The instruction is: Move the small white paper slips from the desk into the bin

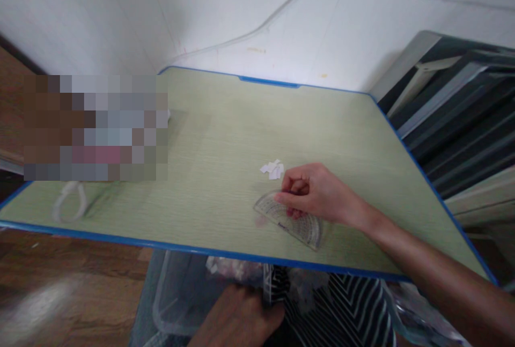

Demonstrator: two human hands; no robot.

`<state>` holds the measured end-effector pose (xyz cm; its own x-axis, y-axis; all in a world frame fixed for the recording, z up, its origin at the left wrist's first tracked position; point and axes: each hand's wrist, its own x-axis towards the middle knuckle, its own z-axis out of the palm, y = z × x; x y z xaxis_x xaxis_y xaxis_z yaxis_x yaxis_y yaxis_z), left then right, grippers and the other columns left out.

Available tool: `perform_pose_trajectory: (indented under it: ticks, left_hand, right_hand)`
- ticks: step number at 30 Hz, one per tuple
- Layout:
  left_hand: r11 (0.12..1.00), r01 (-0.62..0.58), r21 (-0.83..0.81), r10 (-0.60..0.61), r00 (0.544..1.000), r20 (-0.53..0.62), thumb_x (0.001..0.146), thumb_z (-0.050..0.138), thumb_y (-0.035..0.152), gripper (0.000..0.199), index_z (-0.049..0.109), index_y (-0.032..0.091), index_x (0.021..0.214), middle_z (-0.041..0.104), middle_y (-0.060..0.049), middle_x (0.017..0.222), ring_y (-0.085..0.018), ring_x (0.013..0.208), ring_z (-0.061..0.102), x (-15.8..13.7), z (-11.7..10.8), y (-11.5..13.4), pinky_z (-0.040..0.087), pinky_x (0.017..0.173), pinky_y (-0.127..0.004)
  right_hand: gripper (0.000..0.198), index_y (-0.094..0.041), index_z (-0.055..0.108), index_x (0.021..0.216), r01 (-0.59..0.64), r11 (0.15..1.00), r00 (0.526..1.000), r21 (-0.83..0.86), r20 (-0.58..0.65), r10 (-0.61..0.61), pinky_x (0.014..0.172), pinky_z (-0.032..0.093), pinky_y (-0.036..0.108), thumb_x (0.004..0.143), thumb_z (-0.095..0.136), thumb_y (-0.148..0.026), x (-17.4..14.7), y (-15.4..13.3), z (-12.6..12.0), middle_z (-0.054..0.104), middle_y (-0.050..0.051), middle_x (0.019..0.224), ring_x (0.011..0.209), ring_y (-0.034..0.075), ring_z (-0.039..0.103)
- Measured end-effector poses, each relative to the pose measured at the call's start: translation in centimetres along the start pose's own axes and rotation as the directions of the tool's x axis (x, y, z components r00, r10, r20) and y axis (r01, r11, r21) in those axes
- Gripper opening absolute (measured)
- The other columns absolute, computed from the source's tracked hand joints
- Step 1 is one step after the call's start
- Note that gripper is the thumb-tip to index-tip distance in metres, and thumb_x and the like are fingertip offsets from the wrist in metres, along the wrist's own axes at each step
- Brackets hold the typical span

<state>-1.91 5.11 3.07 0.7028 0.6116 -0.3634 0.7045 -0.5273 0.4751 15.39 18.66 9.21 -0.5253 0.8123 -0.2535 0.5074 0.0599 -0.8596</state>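
Above the pale table my right hand (309, 191) is closed, pinching a clear protractor (309, 231) by its curved edge. The protractor is tilted, its straight edge toward me. Just beyond my fingertips lies a small pile of white paper pieces (274, 169). Below the table's front edge, my left hand (241, 315) is beside a clear plastic bin (173, 304) and patterned black-and-white cloth (350, 304). The fingers of that hand are mostly hidden, so whether it holds anything does not show. White and pinkish bits (235, 267) lie in the bin.
The table (225, 122) has a blue rim and stands against a white wall. A white ring-shaped loop (70, 202) is at its left, near a blurred-out area. Dark flat panels (454, 105) lean at the right. Another clear container (422, 315) sits at lower right.
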Motion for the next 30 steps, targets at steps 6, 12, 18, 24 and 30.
perform_pose_trajectory:
  ticks: [6,12,18,24,30]
  left_hand:
    - [1.0,-0.008,0.012,0.008,0.999,-0.041,0.083,0.055,0.011,0.021,0.064,0.022,0.098,0.067,-0.007,0.089,-0.023,0.083,0.062,-0.3,0.2,0.2,0.048,0.073,-0.032]
    - [0.996,-0.047,0.08,0.051,0.998,-0.044,0.083,0.055,0.015,0.011,0.064,0.02,0.088,0.067,-0.007,0.08,-0.026,0.075,0.063,0.1,0.4,0.0,0.047,0.062,-0.032]
    - [0.995,-0.068,0.079,0.076,0.992,-0.104,0.086,0.047,0.013,0.018,0.062,0.02,0.09,0.065,-0.008,0.082,-0.025,0.077,0.062,-0.1,0.9,-0.2,0.047,0.066,-0.034]
    - [0.992,-0.081,0.092,0.091,0.989,-0.115,0.085,0.047,0.013,0.016,0.061,0.02,0.085,0.065,-0.007,0.078,-0.024,0.074,0.062,0.1,0.8,-0.2,0.046,0.061,-0.031]
    - [0.99,-0.118,0.08,0.131,0.976,-0.174,0.086,0.045,0.012,0.018,0.06,0.02,0.085,0.065,-0.007,0.077,-0.023,0.071,0.063,0.2,1.3,-0.6,0.046,0.061,-0.03]
  right_hand:
    - [0.021,-0.016,0.047,0.058,0.139,0.975,0.989,-0.171,-0.018,-0.145,0.047,0.038,0.02,0.074,0.059,-0.021,1.6,-1.6,2.2,0.059,-0.001,0.049,0.046,0.009,0.054]
    - [0.019,-0.014,0.052,0.059,0.281,0.939,0.96,-0.197,0.07,-0.272,0.051,0.032,0.02,0.073,0.062,-0.019,2.8,-3.1,4.4,0.053,-0.003,0.049,0.05,0.006,0.047]
    - [0.017,-0.013,0.054,0.059,0.353,0.926,0.935,-0.137,0.093,-0.342,0.05,0.03,0.019,0.071,0.063,-0.021,3.1,-3.0,5.1,0.048,-0.006,0.046,0.047,0.005,0.042]
    - [0.012,-0.012,0.06,0.065,0.337,0.942,0.935,0.011,0.117,-0.335,0.051,0.038,0.018,0.073,0.062,-0.021,2.9,-2.6,5.3,0.055,-0.003,0.049,0.048,0.006,0.05]
    - [0.012,-0.012,0.061,0.066,0.316,0.943,0.933,0.102,0.144,-0.329,0.048,0.04,0.017,0.073,0.063,-0.021,2.3,-3.0,5.4,0.058,-0.002,0.052,0.048,0.006,0.053]
